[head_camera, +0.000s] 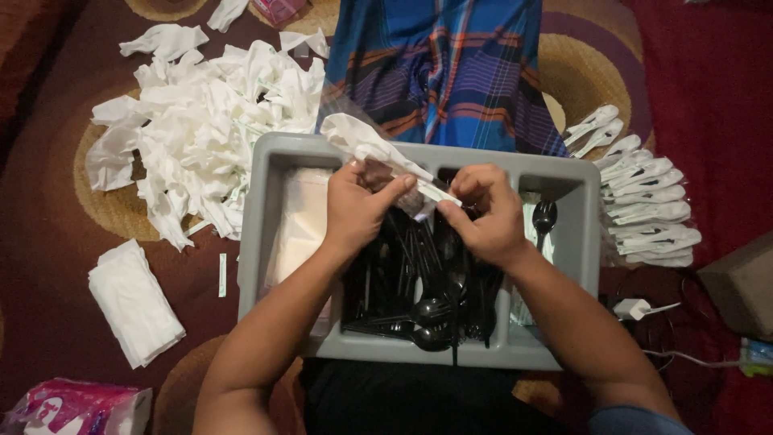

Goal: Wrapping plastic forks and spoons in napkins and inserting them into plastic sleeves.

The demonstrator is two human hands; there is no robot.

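Far left, a pink tissue packet (68,407) lies on the patterned carpet (48,242), with a folded stack of white napkins (133,302) just above it. Beyond that sits a large loose heap of crumpled white napkins (205,121).

Centre, a grey compartmented tray (258,209) rests on the person's lap. Its left compartment holds flat clear bags (302,217); the middle compartments hold black plastic cutlery (427,306).

The left hand (358,205) is clenched on a white napkin in a clear wrapper (366,141), pinching it between thumb and fingers above the tray. The right hand (483,213), just beside it, pinches the other end of the same wrapped napkin. The bundle spans both hands, over the tray's far edge.

A single black spoon (545,216) stands in the right compartment. Right of the tray, a row of finished wrapped cutlery packs (644,201) lies on the carpet. A white charger plug (632,308) lies nearer, and a brown box (741,286) at far right.
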